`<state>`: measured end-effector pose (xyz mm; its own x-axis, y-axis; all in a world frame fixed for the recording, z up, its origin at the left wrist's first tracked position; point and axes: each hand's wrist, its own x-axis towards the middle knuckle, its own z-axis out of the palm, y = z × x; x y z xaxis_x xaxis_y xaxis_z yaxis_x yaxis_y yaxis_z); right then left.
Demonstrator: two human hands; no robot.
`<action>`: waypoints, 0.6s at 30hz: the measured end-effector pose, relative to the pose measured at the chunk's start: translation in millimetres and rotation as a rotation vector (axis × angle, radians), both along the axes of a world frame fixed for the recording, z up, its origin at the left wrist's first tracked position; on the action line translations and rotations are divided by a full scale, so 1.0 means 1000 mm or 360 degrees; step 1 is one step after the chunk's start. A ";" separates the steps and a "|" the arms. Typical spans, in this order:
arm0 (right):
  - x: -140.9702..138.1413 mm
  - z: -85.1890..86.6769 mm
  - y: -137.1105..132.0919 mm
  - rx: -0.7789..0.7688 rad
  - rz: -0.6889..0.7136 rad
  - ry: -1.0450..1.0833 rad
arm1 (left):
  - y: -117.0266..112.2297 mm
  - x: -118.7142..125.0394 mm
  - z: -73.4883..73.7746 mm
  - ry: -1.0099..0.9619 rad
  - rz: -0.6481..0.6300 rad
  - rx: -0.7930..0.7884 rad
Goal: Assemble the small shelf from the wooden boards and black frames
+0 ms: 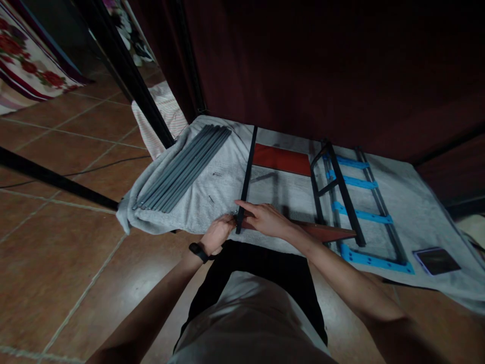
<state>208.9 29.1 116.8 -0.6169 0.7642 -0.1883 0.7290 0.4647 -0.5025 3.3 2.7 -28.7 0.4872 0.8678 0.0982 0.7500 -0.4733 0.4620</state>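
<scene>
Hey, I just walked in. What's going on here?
A person has both hands at the near end of a black bar. The left hand is at its near tip; the right hand is beside it, over a reddish board. Gray rods lie on the left, a frame with blue slats and a phone on the right.

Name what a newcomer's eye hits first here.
Probably the bright blue slats, toward the right side of the grey cloth. Next, the far red panel near the middle and the slanted row of grey rods to its left. Then the left hand and right hand, at the near end of the black bar.
</scene>
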 end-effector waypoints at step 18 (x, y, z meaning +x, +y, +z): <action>0.025 0.003 -0.030 0.0556 0.0018 -0.0006 | -0.002 -0.004 0.024 -0.0169 0.0222 -0.0213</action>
<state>233.4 -1.3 119.8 -0.6256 0.7759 0.0811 0.7242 0.6163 -0.3092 -1.1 1.2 -5.0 0.3547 0.9347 0.0216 0.7478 -0.2975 0.5935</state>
